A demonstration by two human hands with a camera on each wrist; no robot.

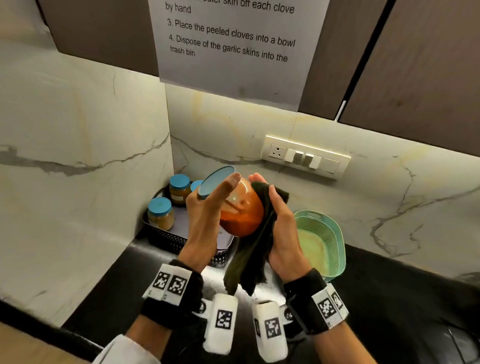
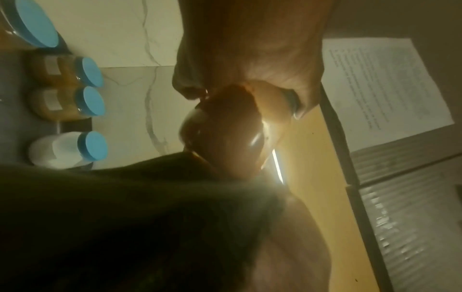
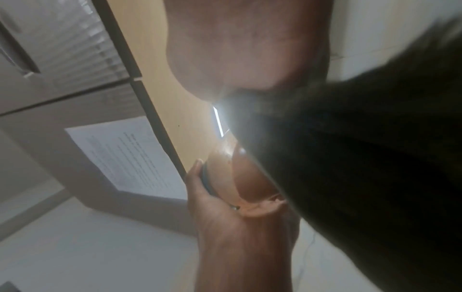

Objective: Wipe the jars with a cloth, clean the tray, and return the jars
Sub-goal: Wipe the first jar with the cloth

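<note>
A jar [image 1: 241, 211] of orange-red powder with a blue lid [image 1: 215, 182] is held tilted above the counter, lid pointing up and left. My left hand [image 1: 207, 215] grips it at the lid end, one finger lying along the glass. My right hand [image 1: 281, 224] grips a dark cloth [image 1: 252, 257] and presses it against the jar's right side and base; the cloth's tail hangs down. The left wrist view shows the jar [image 2: 225, 134] with the cloth [image 2: 125, 217] below it. In the right wrist view, left-hand fingers [image 3: 225, 207] wrap the lid rim. A dark tray [image 1: 164, 239] sits in the corner.
Blue-lidded jars [image 1: 160, 213] [image 1: 179, 189] stand in the tray; a white-filled one [image 2: 62, 150] shows in the left wrist view. A green basket [image 1: 330, 238] sits right of my hands on the dark counter [image 1: 400, 298]. A wall socket [image 1: 306, 157] and a paper sheet [image 1: 228, 40] are behind.
</note>
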